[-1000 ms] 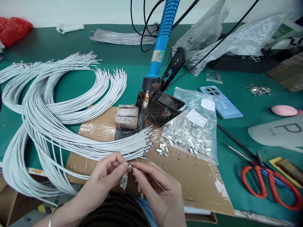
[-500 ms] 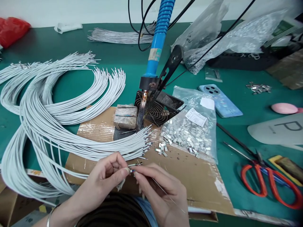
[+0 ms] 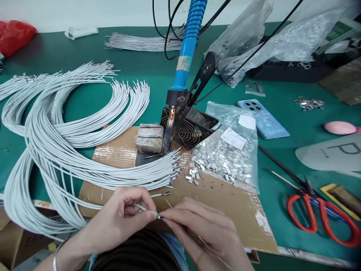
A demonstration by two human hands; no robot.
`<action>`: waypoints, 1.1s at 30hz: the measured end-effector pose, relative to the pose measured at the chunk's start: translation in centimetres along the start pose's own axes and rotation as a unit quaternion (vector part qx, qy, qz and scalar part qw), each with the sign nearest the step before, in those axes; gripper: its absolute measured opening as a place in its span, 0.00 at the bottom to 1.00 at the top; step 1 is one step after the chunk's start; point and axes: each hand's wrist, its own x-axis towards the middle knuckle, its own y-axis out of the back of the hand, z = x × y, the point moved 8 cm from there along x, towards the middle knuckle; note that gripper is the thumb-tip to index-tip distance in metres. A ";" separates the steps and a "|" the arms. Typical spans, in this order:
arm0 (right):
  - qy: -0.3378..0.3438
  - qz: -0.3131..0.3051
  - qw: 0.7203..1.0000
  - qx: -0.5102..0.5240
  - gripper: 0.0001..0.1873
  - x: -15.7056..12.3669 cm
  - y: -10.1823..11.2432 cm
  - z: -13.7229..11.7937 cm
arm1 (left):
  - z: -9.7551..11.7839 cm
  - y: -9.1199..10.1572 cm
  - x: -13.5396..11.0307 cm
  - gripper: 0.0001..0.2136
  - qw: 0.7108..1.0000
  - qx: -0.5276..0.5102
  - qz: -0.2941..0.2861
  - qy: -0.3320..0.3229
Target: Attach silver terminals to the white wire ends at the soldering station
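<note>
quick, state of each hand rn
left hand: closed, pinching a white wire near its end
right hand: closed, pinching something tiny at the wire's tip, can't tell what

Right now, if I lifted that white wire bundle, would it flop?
Likely floppy: the white insulated wires lie in long, loose curves, so they'd probably droop. They look thin and light. With their ends fanned out and no tie showing, they may slide apart.
</note>
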 end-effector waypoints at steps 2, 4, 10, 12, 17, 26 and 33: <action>0.000 -0.069 0.998 -0.004 0.09 0.5 0.0 -0.1 | 0.5 -0.5 -0.1 0.09 0.999 0.033 -0.031 -0.003; -0.026 -0.140 0.989 0.048 0.10 1.0 -0.6 0.6 | 1.2 -1.0 -0.2 0.06 0.996 0.061 -0.068 -0.020; -0.222 -0.061 0.925 0.302 0.05 0.3 -2.0 5.6 | 1.7 -0.1 -0.2 0.09 0.994 0.103 0.011 -0.041; -0.266 -0.007 0.895 0.357 0.07 -0.6 -2.5 6.8 | 1.5 0.5 -0.1 0.10 0.990 0.108 0.068 -0.054; -0.273 0.056 0.879 0.387 0.11 -1.5 -3.0 6.2 | 1.1 0.7 0.2 0.10 0.977 0.139 0.139 -0.087; -0.322 0.192 0.862 0.342 0.10 -1.3 -2.4 4.5 | 2.7 0.6 -1.1 0.07 0.926 0.247 0.216 -0.187; -0.317 0.198 0.861 0.346 0.11 -1.3 -2.4 4.5 | 2.2 0.5 -1.0 0.07 0.924 0.252 0.209 -0.198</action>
